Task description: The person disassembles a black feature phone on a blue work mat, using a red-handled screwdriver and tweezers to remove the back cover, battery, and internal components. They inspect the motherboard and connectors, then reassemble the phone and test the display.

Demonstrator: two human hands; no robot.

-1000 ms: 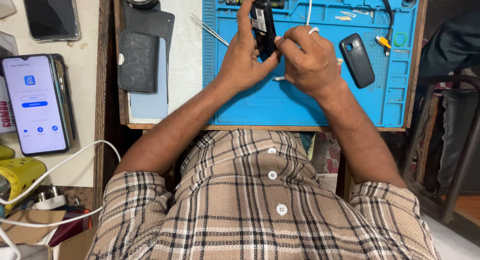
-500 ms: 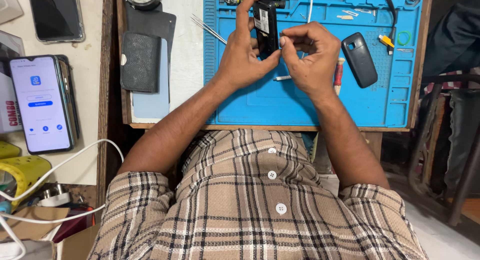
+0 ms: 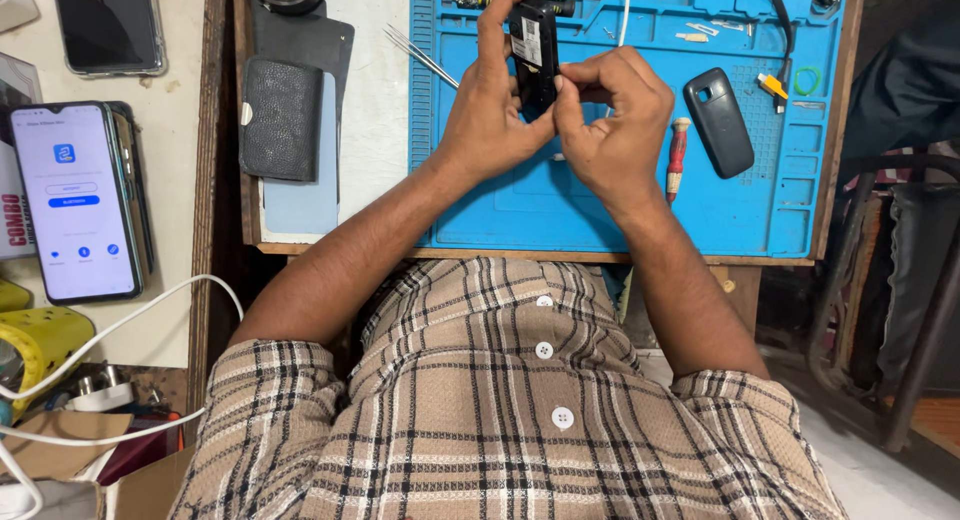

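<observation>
Now look at the big things first. Your worktop [image 3: 370,130] holds a blue mat [image 3: 760,210], and your two hands meet over the top part of it. A second ago your hands sat a little lower and more to the right. Since then they have crept up and in, and the right fingers have bunched tighter at the phone's edge. To me that means you are working on one small spot of it, not putting it down.

Your left hand [image 3: 490,120] has its grip wrapped around a small black phone [image 3: 533,50], open at the back. It holds the phone upright, just above the mat. Your right hand [image 3: 615,130] has a narrow grip, thumb and finger pinched together and touching the phone's right side.

A black back cover [image 3: 718,122] lies on the mat to the right, well apart from your hands. A red screwdriver [image 3: 677,160] lies between it and your right hand. Neither one has moved.

Off the mat, a lit phone [image 3: 80,200] lies far to the left, and a black pouch [image 3: 283,120] rests nearer.

Some things I cannot see. Your fingers hide the lower half of the small phone. If you pinch a tiny part, it is too small to tell. The tools along the top edge are cut off.
</observation>
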